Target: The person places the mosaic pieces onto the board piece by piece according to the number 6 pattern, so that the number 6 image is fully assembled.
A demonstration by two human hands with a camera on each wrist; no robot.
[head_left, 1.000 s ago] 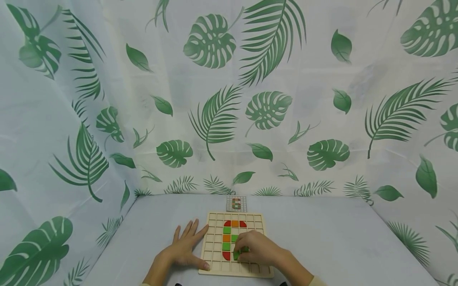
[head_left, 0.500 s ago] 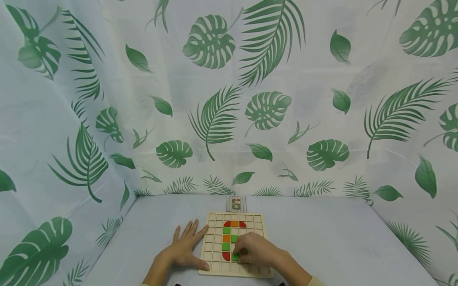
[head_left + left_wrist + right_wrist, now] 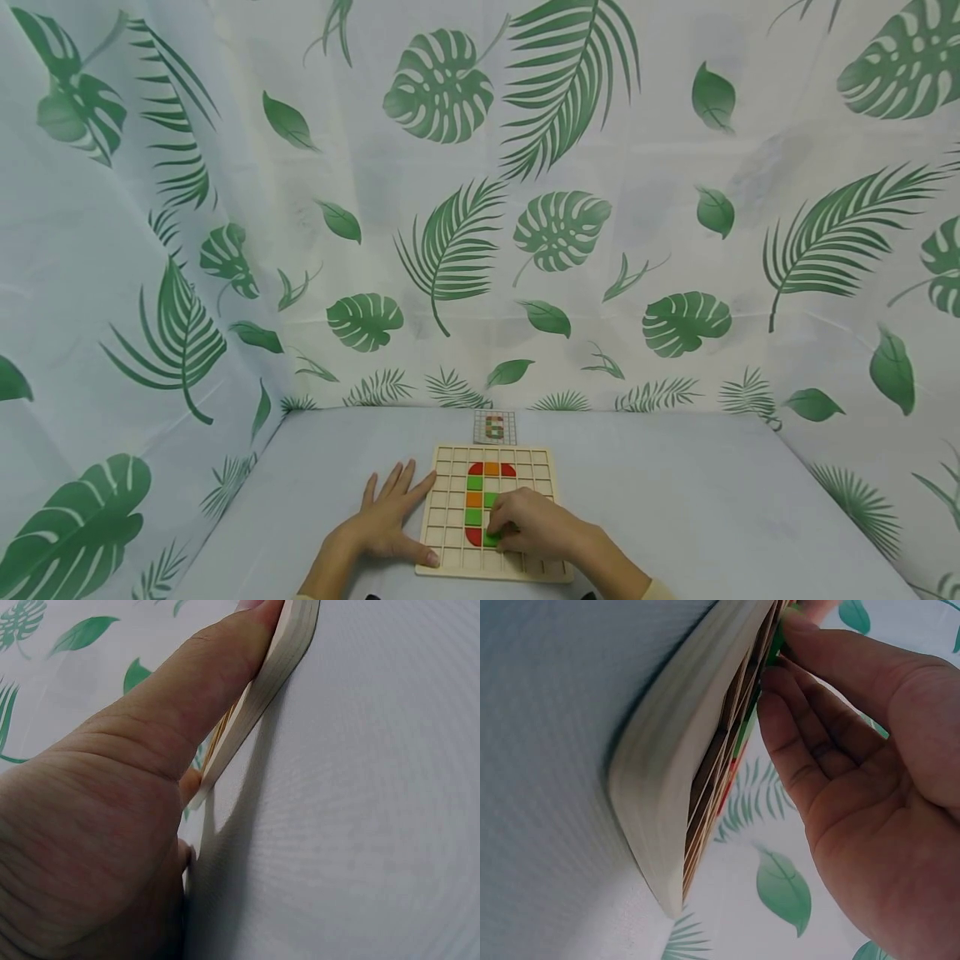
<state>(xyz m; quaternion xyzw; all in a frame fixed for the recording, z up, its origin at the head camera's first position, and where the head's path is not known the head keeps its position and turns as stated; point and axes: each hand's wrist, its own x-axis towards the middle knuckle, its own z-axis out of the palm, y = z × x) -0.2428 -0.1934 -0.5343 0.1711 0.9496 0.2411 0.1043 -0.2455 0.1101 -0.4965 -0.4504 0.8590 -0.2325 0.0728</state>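
My right hand (image 3: 538, 527) bends over a wooden grid board (image 3: 453, 558) and pinches a green square tile (image 3: 491, 541) at a cell beside a red rounded corner tile (image 3: 473, 537). Thumb and fingertips meet at green tile edges in the right wrist view, close to the board's surface; the fingers hide part of that row. Spread at the board's left side, my left hand (image 3: 384, 527) has its thumb on the near left corner and a fingertip at the upper left edge. Its thumb lies along the board rim (image 3: 281, 671) in the left wrist view.
More tiles sit in the grid: red corners (image 3: 508, 471), orange squares (image 3: 492, 469) and green squares (image 3: 475, 482). Behind the board lies a small pattern card (image 3: 495, 427) with a similar coloured figure. A leaf-printed curtain (image 3: 480, 275) encloses the white table (image 3: 675, 492).
The green tile, tilted in my right fingers a second ago, now lies flatter and slightly further left, against the red corner tile. My left hand has stayed in place.
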